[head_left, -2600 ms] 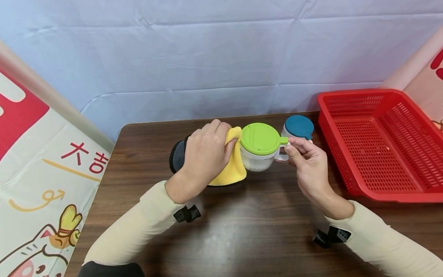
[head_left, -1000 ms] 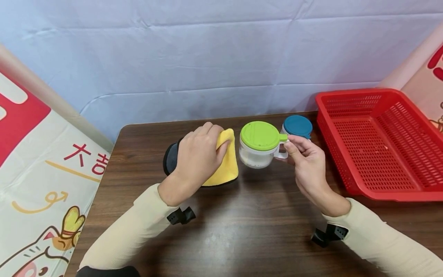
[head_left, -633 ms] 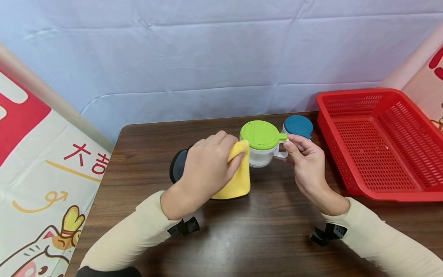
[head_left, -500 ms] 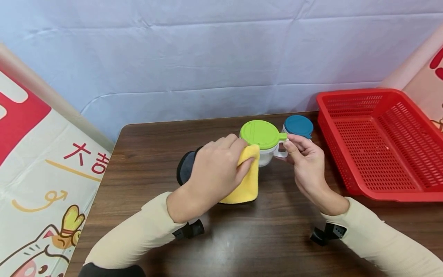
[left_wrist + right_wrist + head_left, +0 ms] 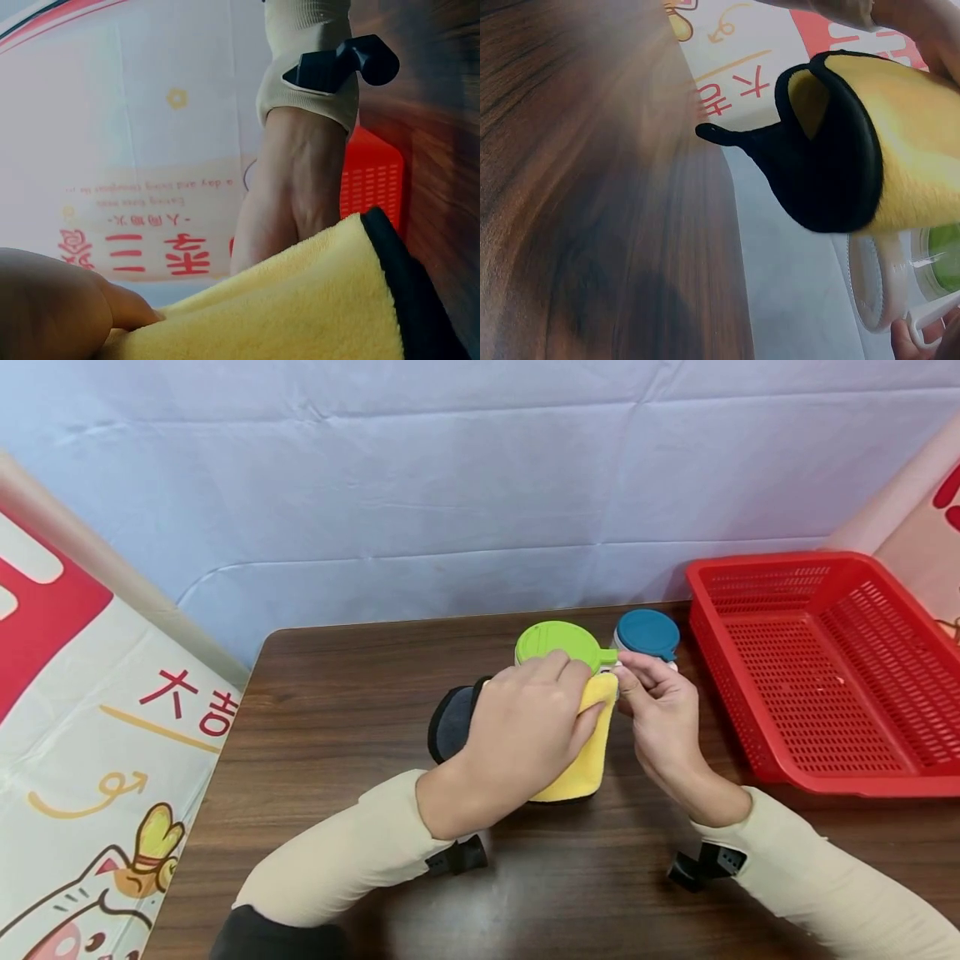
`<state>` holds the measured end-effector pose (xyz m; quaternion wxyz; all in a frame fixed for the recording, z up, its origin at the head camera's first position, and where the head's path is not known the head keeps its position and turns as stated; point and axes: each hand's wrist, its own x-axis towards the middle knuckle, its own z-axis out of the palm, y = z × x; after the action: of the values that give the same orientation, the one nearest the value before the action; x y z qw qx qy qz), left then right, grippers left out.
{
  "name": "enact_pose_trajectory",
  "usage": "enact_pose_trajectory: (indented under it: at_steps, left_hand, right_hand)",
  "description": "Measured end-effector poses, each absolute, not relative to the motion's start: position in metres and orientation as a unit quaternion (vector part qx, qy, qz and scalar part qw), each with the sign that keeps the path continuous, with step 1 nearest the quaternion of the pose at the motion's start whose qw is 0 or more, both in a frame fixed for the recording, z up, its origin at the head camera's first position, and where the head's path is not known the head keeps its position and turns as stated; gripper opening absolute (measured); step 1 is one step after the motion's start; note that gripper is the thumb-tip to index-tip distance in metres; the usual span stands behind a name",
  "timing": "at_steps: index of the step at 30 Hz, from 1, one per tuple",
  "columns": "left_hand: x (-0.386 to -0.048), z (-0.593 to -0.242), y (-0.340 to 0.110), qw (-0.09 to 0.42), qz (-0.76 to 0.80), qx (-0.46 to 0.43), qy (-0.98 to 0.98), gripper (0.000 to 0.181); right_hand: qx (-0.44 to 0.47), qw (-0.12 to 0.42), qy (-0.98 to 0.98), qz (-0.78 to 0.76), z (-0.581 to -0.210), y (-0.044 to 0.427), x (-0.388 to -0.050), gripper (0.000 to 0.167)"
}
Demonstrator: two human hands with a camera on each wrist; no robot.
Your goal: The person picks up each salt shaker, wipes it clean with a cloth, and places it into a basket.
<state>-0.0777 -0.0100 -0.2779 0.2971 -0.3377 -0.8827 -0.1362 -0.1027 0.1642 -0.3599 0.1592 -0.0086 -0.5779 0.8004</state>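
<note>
In the head view my left hand [image 5: 525, 718] grips a folded yellow cloth [image 5: 581, 768] with a dark grey back and black edging. The cloth is against the front right of a clear seasoning jar with a green lid [image 5: 555, 639], close to its handle. My right hand [image 5: 667, 718] pinches the jar by that handle; the white handle [image 5: 934, 310] shows low in the right wrist view. Cloth and left hand hide most of the jar's body. In the left wrist view the yellow cloth [image 5: 285, 307] covers my right fingers.
A second jar with a blue lid [image 5: 647, 633] stands just behind my right hand. To the right sits a red perforated basket [image 5: 795, 777]. The brown wooden table [image 5: 337, 693] ends at a pale cloth backdrop [image 5: 450, 485], and a printed sheet [image 5: 75, 727] hangs at left.
My left hand drew back from the jar to the left, then came rightward with the cloth across its front, up to the handle. The right hand and jar have barely moved.
</note>
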Motion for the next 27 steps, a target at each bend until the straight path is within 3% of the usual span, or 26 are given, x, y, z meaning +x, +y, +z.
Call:
enact_pose_trajectory:
  at_steps: [10, 18, 27]
  left_hand:
    - [-0.082, -0.286, 0.017, 0.407, -0.031, -0.273, -0.871, 0.018]
    - [-0.083, -0.291, 0.022, 0.415, 0.006, -0.249, -0.875, 0.019]
    - [-0.082, -0.290, 0.022, 0.416, 0.024, -0.241, -0.877, 0.019]
  right_hand:
    - [0.007, 0.163, -0.569, 0.806, -0.359, 0.162, -0.100, 0.021]
    - [0.029, 0.171, -0.562, 0.808, -0.359, 0.159, -0.098, 0.013]
    - [0.023, 0.171, -0.570, 0.803, -0.356, 0.157, -0.098, 0.028]
